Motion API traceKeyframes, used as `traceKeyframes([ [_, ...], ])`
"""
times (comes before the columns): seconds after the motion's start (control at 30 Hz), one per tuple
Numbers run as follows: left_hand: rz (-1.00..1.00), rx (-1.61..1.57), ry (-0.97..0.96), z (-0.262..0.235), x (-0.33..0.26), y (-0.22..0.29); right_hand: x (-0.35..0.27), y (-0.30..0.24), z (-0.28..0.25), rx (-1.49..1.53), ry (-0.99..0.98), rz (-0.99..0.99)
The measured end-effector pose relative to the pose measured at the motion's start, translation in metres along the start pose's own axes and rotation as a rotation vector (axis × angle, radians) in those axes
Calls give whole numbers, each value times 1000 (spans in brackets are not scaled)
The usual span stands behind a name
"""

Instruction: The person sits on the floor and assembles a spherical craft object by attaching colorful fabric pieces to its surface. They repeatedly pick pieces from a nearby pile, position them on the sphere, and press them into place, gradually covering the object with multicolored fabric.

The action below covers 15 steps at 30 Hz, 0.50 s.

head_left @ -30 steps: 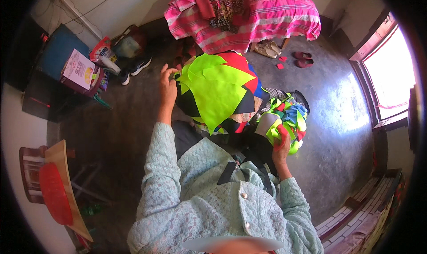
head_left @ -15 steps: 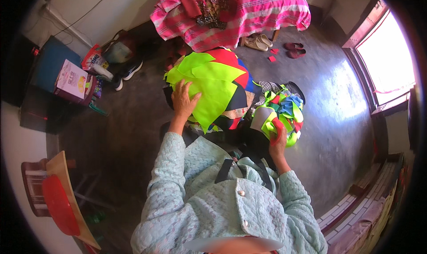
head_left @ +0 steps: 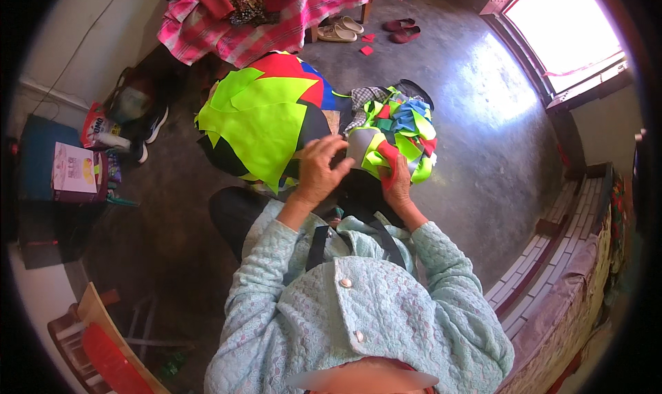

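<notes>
Left of the scrap pile (head_left: 411,111) lies the lime cloth (head_left: 265,118), nearer the left hand (head_left: 317,173) — fingers parted, apparently empty; at the pile's near edge, the right hand (head_left: 398,194) grips a red loop (head_left: 391,161).

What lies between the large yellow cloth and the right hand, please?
The head view shows some black cloth, the left hand and a grey piece between them.

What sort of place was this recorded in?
Probably a room in a home: there's a draped pink checked cloth, with beige shoes and dark red shoes on the grey floor.
</notes>
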<state>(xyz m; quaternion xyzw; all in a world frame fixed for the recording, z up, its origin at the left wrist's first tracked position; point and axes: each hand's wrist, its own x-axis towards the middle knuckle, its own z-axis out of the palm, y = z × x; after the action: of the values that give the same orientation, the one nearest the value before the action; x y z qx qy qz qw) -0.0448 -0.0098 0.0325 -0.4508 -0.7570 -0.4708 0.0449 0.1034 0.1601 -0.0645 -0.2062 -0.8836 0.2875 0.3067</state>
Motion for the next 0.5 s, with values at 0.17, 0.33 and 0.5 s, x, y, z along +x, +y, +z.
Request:
traceKeyframes([
  [0.17, -139, -31, -117, 42, -5, 21, 8, -13, -7, 11, -30, -42],
  [0.33, -155, -212, -116, 62, -2, 6, 2, -6, 5, 174, 51, 62],
  [0.5, -228, -453, -98, 52, 3, 4, 5, -16, -5, 10, 15, -24],
])
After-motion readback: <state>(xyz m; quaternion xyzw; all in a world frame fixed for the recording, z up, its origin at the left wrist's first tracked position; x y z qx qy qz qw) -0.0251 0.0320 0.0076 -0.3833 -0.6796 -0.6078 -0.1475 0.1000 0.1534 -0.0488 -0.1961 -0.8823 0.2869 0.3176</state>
